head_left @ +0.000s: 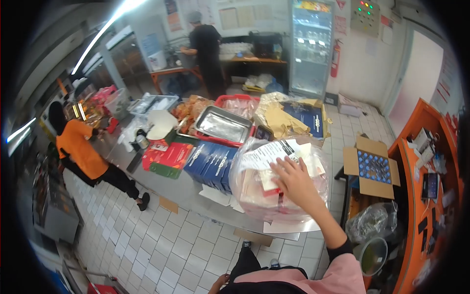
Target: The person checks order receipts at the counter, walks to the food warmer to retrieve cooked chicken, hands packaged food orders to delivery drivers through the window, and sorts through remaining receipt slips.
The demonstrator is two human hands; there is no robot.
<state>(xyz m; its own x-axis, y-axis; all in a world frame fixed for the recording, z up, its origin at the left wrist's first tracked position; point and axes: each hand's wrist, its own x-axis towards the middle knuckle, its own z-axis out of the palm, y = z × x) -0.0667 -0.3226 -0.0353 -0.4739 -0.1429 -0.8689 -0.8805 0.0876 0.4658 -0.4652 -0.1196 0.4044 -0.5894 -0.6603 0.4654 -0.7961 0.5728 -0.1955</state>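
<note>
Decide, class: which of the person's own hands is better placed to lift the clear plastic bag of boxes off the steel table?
Probably the right hand: it already rests, fingers spread, on the clear plastic bag. The left hand is low by the waist.

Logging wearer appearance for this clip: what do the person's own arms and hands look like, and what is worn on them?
The right hand is bare: no glove, ring or watch visible. The forearm is uncovered up to a black cuff, then a loose pink sleeve. Only bare fingertips of the left hand show at the bottom edge.

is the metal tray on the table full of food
No, the metal tray on the table is bare and shiny inside, with nothing lying in it.
</note>
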